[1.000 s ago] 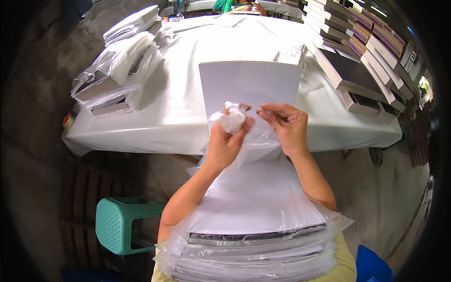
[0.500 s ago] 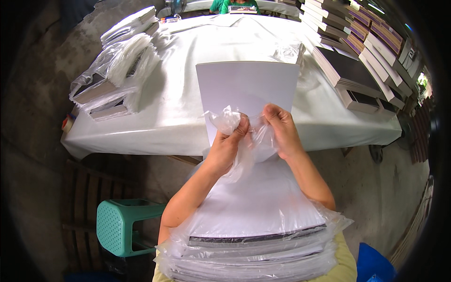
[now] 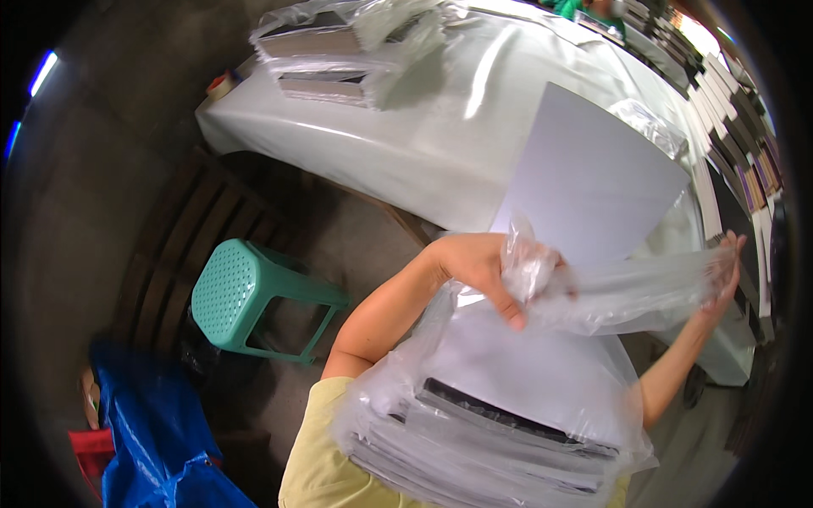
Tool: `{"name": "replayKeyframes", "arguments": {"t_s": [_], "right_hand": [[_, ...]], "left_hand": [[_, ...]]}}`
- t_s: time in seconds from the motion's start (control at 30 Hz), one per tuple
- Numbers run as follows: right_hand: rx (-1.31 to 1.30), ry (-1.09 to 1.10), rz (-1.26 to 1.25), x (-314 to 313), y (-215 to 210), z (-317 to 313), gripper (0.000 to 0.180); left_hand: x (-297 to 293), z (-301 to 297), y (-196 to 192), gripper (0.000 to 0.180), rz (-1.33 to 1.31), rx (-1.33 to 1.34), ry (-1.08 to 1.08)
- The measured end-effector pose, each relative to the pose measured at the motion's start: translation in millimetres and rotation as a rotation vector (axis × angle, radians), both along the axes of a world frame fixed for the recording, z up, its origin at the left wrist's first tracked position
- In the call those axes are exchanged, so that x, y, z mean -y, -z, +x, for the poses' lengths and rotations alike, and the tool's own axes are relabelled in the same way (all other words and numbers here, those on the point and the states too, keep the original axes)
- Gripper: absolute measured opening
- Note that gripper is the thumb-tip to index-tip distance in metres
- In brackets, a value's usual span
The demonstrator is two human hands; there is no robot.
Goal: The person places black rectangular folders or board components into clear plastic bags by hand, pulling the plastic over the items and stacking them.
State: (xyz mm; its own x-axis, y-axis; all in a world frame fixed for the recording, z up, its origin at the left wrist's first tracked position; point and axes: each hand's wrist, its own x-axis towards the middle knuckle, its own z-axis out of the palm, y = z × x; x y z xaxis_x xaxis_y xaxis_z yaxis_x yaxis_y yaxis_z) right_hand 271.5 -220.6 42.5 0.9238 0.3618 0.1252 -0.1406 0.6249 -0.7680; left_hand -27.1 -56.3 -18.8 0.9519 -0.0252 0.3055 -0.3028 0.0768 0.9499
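A clear plastic bag (image 3: 631, 292) is stretched sideways between my two hands. My left hand (image 3: 483, 262) is closed around its bunched end, thumb pointing down. Farther right, my right hand (image 3: 720, 284) grips the other end; its fingers are partly blurred and covered by the plastic. Behind the bag a large white board (image 3: 593, 178) rests at the table's near edge, its lower part hidden by my hands and the plastic. Against my body lies a stack of plastic-wrapped flat books or boards (image 3: 500, 444), with a white sheet-like surface on top and a dark edge.
Wrapped books (image 3: 318, 55) are piled on the white-covered table (image 3: 381, 148) at the far left. Unwrapped stacks (image 3: 728, 110) line the right side. A green plastic stool (image 3: 246, 292) and a blue tarp (image 3: 157, 423) are at left. A person in green (image 3: 576, 10) sits beyond the table.
My hands have moved from close together to wide apart, drawing the bag out between them. The view has turned, so the table appears tilted and the blue tarp shows at left.
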Motion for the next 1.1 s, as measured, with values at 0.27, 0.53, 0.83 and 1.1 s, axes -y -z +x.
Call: {"name": "replayKeyframes", "arguments": {"t_s": [0.27, 0.53, 0.83, 1.1], "right_hand": [[0.047, -1.250, 0.354, 3.3, 54.1, -28.0, 0.047], [0.767, -1.620, 0.087, -8.2, 65.8, -20.8, 0.064], [0.008, -1.502, 0.711, 4.0, 25.5, -31.5, 0.059], [0.956, -1.281, -0.112, 1.3, 89.9, -73.0, 0.054]], "left_hand": [[-35.1, -14.2, -22.2, 0.073, -0.679, 0.282, -0.238], [-45.2, 0.8, 22.6, 0.077, -0.132, 0.092, 0.025], [-35.5, 17.3, 34.5, 0.066, -0.119, 0.326, 0.054], [-67.6, -23.6, 39.1, 0.087, -1.049, 0.303, -0.143]]}}
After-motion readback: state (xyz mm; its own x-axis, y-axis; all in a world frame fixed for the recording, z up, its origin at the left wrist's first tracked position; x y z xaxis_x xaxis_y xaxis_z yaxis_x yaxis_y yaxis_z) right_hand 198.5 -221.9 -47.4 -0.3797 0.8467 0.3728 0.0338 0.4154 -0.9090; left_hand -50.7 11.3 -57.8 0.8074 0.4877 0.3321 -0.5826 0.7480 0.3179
